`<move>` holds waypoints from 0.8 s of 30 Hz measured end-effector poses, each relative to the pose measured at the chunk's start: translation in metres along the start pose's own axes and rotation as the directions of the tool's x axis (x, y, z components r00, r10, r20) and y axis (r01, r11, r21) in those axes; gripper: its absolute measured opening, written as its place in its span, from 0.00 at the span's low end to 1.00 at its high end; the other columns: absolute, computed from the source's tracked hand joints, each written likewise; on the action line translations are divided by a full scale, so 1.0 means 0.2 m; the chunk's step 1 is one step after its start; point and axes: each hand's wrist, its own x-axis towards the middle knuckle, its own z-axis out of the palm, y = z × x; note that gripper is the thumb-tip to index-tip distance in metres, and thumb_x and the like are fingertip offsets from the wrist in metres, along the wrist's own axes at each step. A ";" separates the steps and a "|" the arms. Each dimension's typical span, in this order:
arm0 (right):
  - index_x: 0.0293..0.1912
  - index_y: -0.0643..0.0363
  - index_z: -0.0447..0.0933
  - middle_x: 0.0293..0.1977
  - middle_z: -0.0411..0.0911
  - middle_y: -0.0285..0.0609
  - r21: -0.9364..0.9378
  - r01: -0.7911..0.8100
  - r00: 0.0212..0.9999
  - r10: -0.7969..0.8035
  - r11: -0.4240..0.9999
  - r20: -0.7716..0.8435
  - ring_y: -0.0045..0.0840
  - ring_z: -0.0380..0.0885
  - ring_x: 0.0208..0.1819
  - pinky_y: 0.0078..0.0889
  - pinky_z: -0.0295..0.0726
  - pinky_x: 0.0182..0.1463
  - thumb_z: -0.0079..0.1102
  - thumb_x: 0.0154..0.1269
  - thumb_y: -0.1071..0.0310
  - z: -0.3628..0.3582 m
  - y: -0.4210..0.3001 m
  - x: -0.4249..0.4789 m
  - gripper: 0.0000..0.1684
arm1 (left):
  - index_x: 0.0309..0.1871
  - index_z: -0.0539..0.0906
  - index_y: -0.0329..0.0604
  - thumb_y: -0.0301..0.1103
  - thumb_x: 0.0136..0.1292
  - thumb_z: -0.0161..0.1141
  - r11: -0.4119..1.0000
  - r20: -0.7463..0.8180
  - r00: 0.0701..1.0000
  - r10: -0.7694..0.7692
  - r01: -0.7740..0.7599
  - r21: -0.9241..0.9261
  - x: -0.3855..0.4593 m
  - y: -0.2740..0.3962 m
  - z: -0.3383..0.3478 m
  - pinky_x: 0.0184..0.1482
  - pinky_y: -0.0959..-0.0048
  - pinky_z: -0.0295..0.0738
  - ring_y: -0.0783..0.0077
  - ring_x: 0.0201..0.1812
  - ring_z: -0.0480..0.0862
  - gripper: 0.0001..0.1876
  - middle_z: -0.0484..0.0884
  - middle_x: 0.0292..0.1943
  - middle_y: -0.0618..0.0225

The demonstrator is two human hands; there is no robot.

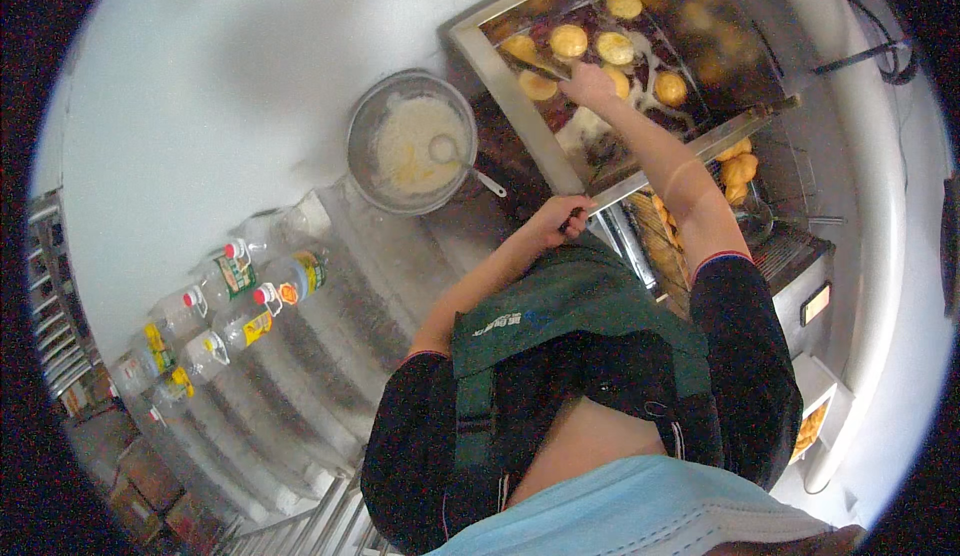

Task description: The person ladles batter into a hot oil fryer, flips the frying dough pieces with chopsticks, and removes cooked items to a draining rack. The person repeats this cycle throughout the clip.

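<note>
My right hand (pixel 591 87) grips a dark slender utensil (pixel 541 68) over the metal deep fryer (pixel 517 109). Several round golden fried cakes float in its dark oil, one cake (pixel 568 41) just beyond the hand and another cake (pixel 537 84) beside the utensil. Pale foam (pixel 589 129) spreads below my wrist. At the fryer's near corner my left hand (pixel 562 218) is curled into a fist; something dark shows between its fingers, too unclear to name. Left of the fryer stands a metal bowl (pixel 358 158) of pale batter, with a ladle (pixel 486 181) leaning over its rim.
Several clear plastic bottles (pixel 238 278) with red or yellow caps stand at the left beside grey layered ledges (pixel 337 346). Fried dough pieces (pixel 739 173) lie right of the fryer, near my right forearm. A phone (pixel 816 303) rests farther right. Cardboard boxes (pixel 150 473) sit lower left.
</note>
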 end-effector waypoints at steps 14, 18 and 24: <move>0.47 0.60 0.66 0.32 0.77 0.50 -0.229 0.054 0.983 -0.092 0.972 -0.158 0.42 0.78 0.32 0.42 0.78 0.33 0.54 0.55 0.57 -0.28 0.24 -0.17 0.23 | 0.25 0.68 0.44 0.30 0.55 0.58 0.999 -0.006 1.000 0.005 -0.005 -0.051 -0.01 0.01 -0.01 0.11 0.85 0.51 0.86 0.12 0.61 0.09 0.65 0.16 0.76; 0.48 0.58 0.64 0.36 0.76 0.51 -0.294 -0.192 0.966 0.126 0.936 -0.228 0.43 0.78 0.35 0.43 0.77 0.37 0.54 0.55 0.52 -0.35 0.50 -0.03 0.26 | 0.24 0.68 0.44 0.31 0.55 0.59 0.999 -0.013 1.000 0.008 -0.009 -0.032 -0.04 0.02 0.01 0.11 0.85 0.51 0.86 0.12 0.62 0.10 0.65 0.16 0.76; 0.47 0.61 0.64 0.34 0.76 0.53 -0.405 -0.233 0.963 0.152 0.884 -0.222 0.43 0.77 0.37 0.41 0.78 0.38 0.53 0.56 0.53 -0.34 0.66 0.10 0.26 | 0.32 0.69 0.44 0.32 0.57 0.58 0.999 -0.023 0.999 0.038 -0.038 0.024 -0.03 -0.01 -0.01 0.10 0.86 0.49 0.88 0.11 0.59 0.08 0.64 0.16 0.78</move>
